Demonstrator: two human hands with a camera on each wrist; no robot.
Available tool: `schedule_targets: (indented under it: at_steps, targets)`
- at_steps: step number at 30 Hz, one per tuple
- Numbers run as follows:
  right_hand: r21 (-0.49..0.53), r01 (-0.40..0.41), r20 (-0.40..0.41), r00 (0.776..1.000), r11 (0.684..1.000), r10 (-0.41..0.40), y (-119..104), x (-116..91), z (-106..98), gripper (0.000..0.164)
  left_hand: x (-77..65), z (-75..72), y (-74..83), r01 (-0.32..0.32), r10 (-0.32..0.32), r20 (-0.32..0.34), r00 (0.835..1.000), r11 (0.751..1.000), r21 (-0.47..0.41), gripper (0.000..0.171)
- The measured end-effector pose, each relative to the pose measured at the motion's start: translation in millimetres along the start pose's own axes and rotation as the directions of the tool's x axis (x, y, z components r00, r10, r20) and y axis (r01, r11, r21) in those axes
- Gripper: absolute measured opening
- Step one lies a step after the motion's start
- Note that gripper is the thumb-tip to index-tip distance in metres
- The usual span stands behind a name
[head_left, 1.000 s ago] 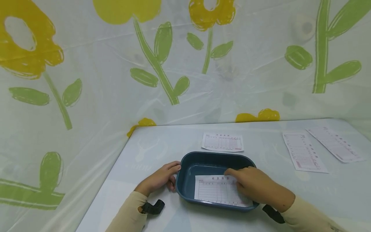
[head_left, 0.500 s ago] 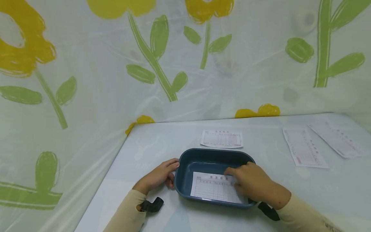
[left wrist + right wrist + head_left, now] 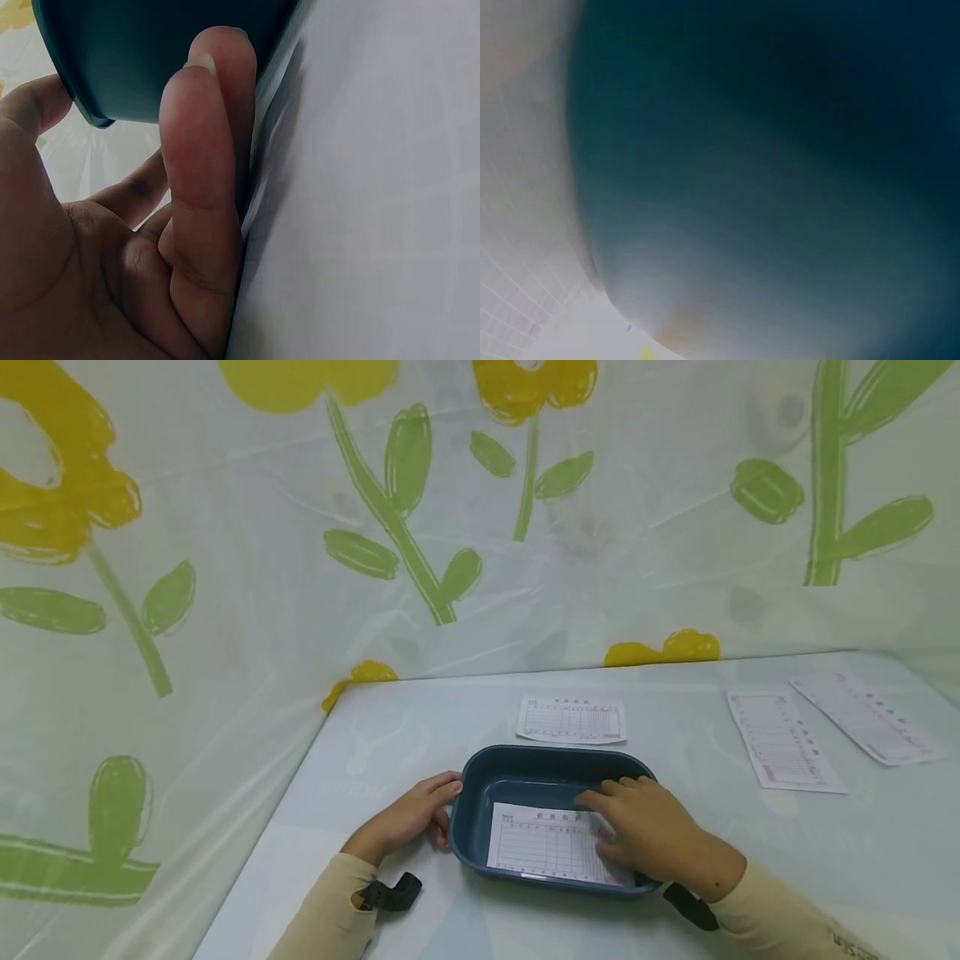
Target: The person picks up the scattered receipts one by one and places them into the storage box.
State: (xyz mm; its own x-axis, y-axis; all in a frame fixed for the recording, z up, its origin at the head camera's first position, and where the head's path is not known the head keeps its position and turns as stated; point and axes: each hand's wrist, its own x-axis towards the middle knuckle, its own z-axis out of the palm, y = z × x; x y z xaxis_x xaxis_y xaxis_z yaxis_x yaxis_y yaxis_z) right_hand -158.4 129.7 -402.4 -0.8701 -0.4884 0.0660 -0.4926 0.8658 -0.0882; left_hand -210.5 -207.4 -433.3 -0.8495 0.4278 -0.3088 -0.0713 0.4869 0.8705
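Note:
A dark blue plastic basin (image 3: 474, 839) stands on the table in the head view. A printed paper slip (image 3: 536, 842) lies inside it, its right end covered by my right hand (image 3: 648, 827). That hand reaches over the basin's right side, with the forefinger extended near the slip's top edge and the other fingers partly hidden. My left hand (image 3: 408, 814) rests on the table at the basin's left side. In the left wrist view, one fingertip (image 3: 54, 105) touches the rim and two fairly straight fingers lie by the outer wall. The right wrist view shows only basin wall (image 3: 765, 172) up close.
Behind the basin lies another printed slip (image 3: 572, 720). Two more, a slip (image 3: 783, 742) and a farther slip (image 3: 862, 717), lie at the right of the white table (image 3: 420, 727). A flowered curtain (image 3: 285, 568) hangs along the back and left.
The slip in the basin has shifted slightly left, and the right hand's fingers have lifted a little from it. The left hand stays at the basin's side. The head view has shifted slightly.

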Motion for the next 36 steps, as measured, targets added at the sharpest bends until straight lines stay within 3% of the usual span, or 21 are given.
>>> schedule_targets:
  at_steps: [5, 10, 17, 24, 31, 36]
  targets:
    - [0.021, 0.001, -0.027, 1.000, 1.000, -0.001, 1, 1, -1, 0.045, 0.1, -1.0, 1.7, 0.005, -0.005, 0.006, 1.000, 1.000, -0.005, 0.057]
    - [0.077, 0.035, -0.146, 0.989, 0.996, -0.023, 4, 2, -3, 0.034, 0.9, -0.8, 3.3, -0.010, 0.010, -0.003, 1.000, 1.000, 0.003, 0.056]
    - [0.135, 0.098, -0.286, 0.956, 0.986, -0.056, 5, -1, -6, 0.021, -0.5, 1.6, 2.8, -0.013, 0.013, 0.011, 1.000, 1.000, 0.007, 0.052]
    - [0.151, 0.091, -0.430, 0.903, 0.984, -0.018, 9, 0, -15, 0.014, -1.4, -0.5, 4.1, -0.002, 0.002, -0.007, 1.000, 1.000, 0.010, 0.055]
    - [0.180, 0.066, -0.480, 0.877, 0.981, 0.030, 14, -2, -17, 0.012, -0.5, 0.1, -1.0, 0.004, -0.004, 0.009, 1.000, 1.000, 0.003, 0.054]
    - [0.196, 0.049, -0.481, 0.875, 0.979, 0.052, 17, -1, -19, 0.014, 0.2, 0.4, 0.8, 0.023, -0.022, -0.024, 0.999, 1.000, 0.016, 0.058]
